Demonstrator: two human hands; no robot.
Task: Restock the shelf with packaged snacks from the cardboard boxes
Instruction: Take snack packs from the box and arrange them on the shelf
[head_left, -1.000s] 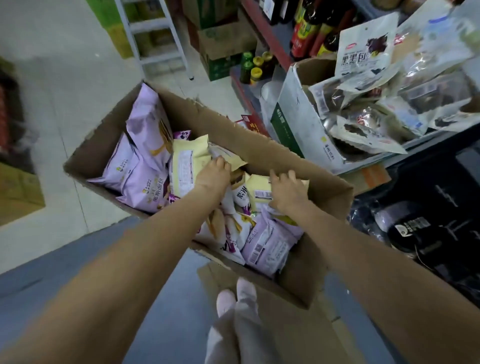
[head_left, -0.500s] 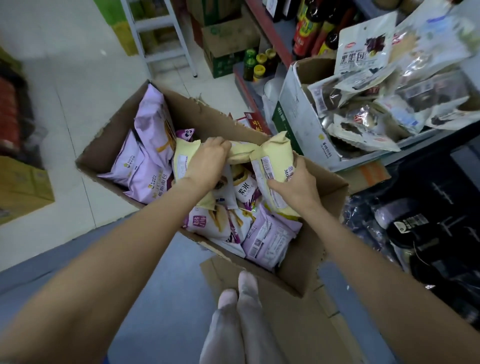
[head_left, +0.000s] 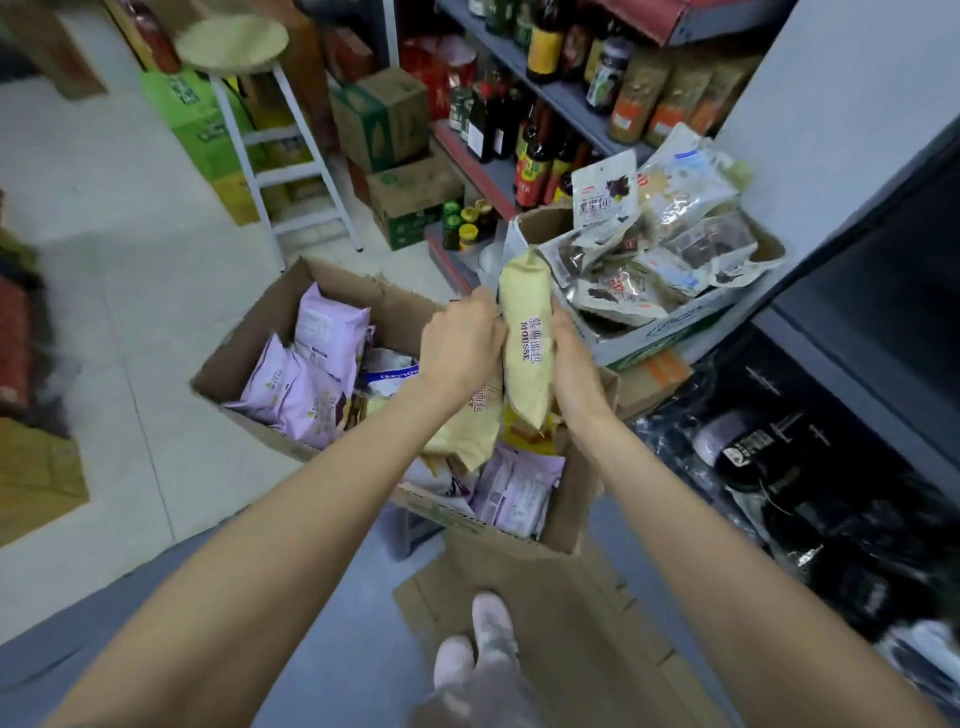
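— How many packs can you count, going from the left?

— In the open cardboard box (head_left: 249, 338) on the floor, three lilac snack bags (head_left: 311, 374) are plainly stacked at its left end, and at least one more lilac bag (head_left: 514, 493) lies at the near right corner. Two pale yellow packs are lifted above the box: the left hand (head_left: 457, 353) curls round the lower yellow pack (head_left: 467, 431), and the right hand (head_left: 571, 364) grips the upright yellow pack (head_left: 524, 353), fingers wrapped behind it. The two hands are close together, the upright pack between them.

— What stands around?

— A white step stool (head_left: 280, 156) with a round seat behind the box, green cartons (head_left: 192, 114) beside it, brown cartons (head_left: 400, 156) further right. Then shelves of dark sauce bottles (head_left: 535, 156). Right of the hands, a second cardboard box (head_left: 665, 332) heaped with clear-windowed snack bags (head_left: 608, 197); I cannot count those reliably. A flattened piece of cardboard (head_left: 571, 623) lies under the person's feet.

— And the held pack?

— Long, puffed, cream-yellow, printed "MOUSSE" lengthwise with purple characters above it.
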